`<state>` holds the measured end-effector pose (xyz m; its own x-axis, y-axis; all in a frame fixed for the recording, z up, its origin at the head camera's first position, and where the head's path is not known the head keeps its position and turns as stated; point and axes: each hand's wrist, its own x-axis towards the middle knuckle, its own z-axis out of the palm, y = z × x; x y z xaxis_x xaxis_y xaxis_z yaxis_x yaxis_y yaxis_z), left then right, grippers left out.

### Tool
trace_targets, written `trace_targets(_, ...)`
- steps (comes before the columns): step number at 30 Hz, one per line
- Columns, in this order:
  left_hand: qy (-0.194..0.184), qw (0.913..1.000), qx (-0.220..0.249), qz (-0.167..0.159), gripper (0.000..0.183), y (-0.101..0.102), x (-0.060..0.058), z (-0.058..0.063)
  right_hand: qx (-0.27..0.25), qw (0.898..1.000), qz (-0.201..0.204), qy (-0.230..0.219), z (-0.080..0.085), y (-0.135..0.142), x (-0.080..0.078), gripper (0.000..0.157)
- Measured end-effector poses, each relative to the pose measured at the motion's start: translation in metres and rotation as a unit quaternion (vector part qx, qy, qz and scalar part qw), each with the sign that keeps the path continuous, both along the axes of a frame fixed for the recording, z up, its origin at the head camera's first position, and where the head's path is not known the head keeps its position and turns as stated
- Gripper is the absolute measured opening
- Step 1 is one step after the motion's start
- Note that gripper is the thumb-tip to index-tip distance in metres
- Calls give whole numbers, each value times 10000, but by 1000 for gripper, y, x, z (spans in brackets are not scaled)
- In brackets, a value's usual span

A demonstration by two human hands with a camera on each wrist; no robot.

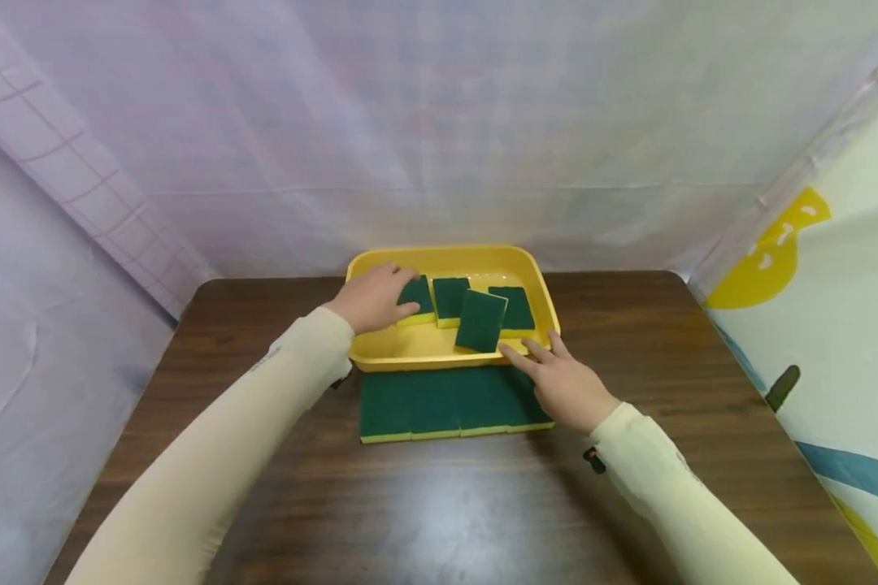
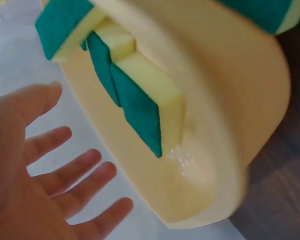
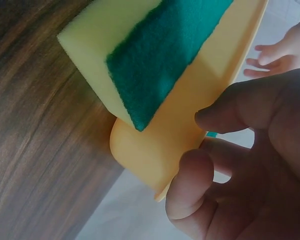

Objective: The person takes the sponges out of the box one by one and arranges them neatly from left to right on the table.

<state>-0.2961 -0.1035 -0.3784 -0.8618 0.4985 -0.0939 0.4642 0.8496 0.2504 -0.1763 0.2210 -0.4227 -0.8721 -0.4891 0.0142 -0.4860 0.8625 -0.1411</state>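
Observation:
My left hand (image 1: pixel 376 297) is over the left part of a yellow tray (image 1: pixel 388 352), fingers spread and loosely bent. Beside its fingertips lies a green-and-yellow sponge (image 1: pixel 419 299); in the left wrist view the hand (image 2: pixel 50 165) holds nothing. Two more sponges, one in the middle (image 1: pixel 450 297) and one at the right (image 1: pixel 521 309), lie in the tray. Another sponge (image 1: pixel 480 321) is tilted in front of them, its lower corner near my right fingertips. My right hand (image 1: pixel 567 386) reaches over the tray's front right rim, fingers apart, with nothing between thumb and finger in the right wrist view.
Several sponges (image 1: pixel 435 404) lie side by side, green face up, along the tray's front edge. Tray and sponges are on a dark wooden table (image 1: pixel 439 504). A pale cloth (image 1: pixel 439 122) hangs behind the table, with patterned cloth (image 1: pixel 834 341) at the right.

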Motion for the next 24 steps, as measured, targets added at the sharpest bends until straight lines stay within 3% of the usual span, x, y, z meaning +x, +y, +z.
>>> trace_targets(6, -597, 9977, -299, 141, 75, 2, -32, -5, -50, 10000, 29, 70, -2, 2, 2, 68)
trace_targets(11, -695, 9963, -469, 172, 83, 1, -51, -19, -107, 9999, 26, 119, -4, 2, 3, 69)
trace_targets(16, -679, 9945, -780, 135, 89, 1, -55, -26, -136, 9996, 93, 222, -4, 1, 3, 69)
trace_targets(24, -1044, 9868, -1204, 269, 95, 3, -57, -26, -121, 9995, 122, 263, -4, 1, 1, 69)
